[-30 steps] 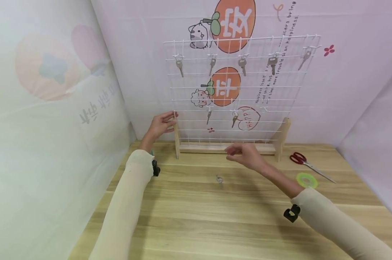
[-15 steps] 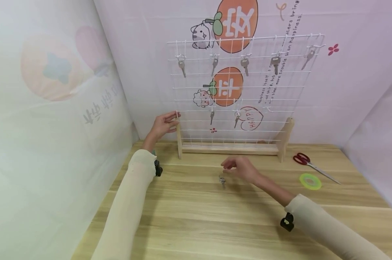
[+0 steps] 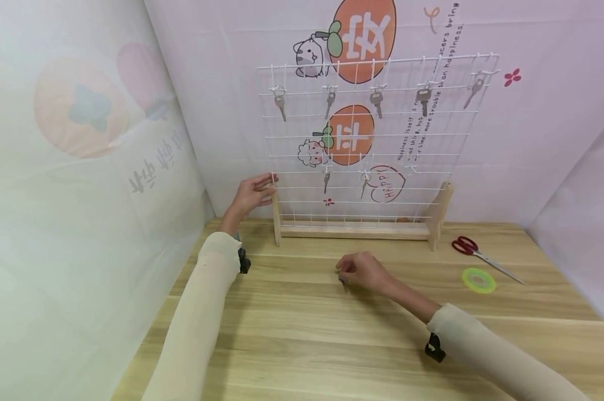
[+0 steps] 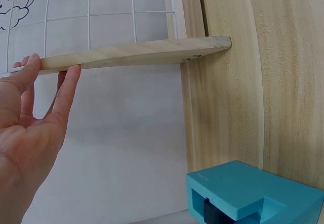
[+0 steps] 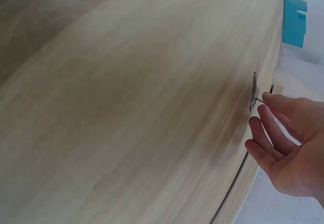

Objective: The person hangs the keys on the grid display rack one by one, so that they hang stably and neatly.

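My right hand (image 3: 364, 271) is low over the table, pinching the small ring of a metal key (image 5: 254, 88) between thumb and forefinger; the other fingers are loosely bent. In the head view only part of this key (image 3: 343, 283) shows below the fingertips. My left hand (image 3: 251, 195) holds the left wooden upright (image 4: 136, 52) of a white wire grid rack (image 3: 352, 228), fingertips at its upper end and the grid's edge. Several keys hang from hooks in the rack's upper row, one of them a broad-headed key (image 3: 423, 100). Lower down hang two more, including a thin key (image 3: 327, 181).
Red-handled scissors (image 3: 466, 246) lie at the right of the table, beside a yellow-green ring-shaped disc (image 3: 479, 280). A teal block (image 4: 253, 188) stands by the left wrist. Printed cloth (image 3: 221, 111) covers the walls behind and at both sides. A bare hook (image 3: 413, 169) sits at the lower right.
My right hand has come down from in front of the rack's base to the key on the table and taken its ring. The left hand has stayed at the upright.
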Demonstrator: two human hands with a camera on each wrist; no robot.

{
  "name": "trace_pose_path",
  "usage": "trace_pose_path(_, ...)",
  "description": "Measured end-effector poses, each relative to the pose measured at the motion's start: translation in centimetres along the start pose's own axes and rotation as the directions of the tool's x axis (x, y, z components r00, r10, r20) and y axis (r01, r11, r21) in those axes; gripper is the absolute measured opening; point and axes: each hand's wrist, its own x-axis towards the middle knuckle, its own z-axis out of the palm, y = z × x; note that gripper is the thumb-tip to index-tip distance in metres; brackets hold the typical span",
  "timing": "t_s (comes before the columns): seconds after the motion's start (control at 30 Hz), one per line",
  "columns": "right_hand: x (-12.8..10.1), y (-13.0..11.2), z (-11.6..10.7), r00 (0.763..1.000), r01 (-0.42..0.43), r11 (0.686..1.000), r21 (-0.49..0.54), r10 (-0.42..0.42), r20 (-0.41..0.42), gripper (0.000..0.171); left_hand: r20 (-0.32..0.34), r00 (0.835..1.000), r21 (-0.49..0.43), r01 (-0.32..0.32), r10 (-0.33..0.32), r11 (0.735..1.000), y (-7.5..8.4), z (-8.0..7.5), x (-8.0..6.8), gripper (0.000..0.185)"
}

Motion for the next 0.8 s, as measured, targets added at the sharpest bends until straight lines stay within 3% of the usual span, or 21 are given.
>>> trace_pose_path(0.53, -0.5, 0.7, -0.5, 1.000, -0.021, 0.992, -0.121, 0.019, -0.018, 0.008, 0.004, 1.000, -0.014, 0.009, -0.009, 1.000, 0.2, 0.2, -0.2, 0.052)
trace_pose_path(0.8, -1.6, 1.2, -2.4, 0.996, -0.076, 0.994, -0.078, 0.072, -0.059, 0.010, 0.000, 1.000, 0.002, 0.007, -0.007, 1.000, 0.2, 0.2, -0.2, 0.052)
